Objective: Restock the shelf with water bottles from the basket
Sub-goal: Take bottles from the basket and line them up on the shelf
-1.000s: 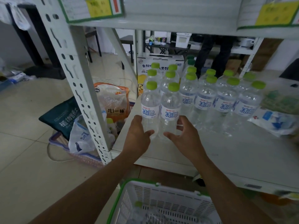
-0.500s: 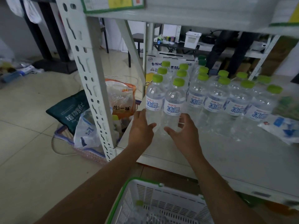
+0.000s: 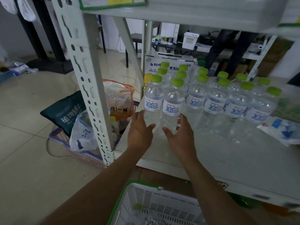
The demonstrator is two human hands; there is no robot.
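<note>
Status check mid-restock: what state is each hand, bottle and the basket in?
Left hand: grips the leftmost front clear plastic green-capped water bottle, upright on the white metal shelf.
Right hand: grips the neighbouring clear green-capped bottle, upright.
Other green-capped water bottles: upright, capped, in rows.
White plastic basket with green rim: not empty; green cap visible inside.

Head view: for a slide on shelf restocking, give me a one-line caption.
Left hand and right hand cup front water bottles on the shelf, basket below.
</note>
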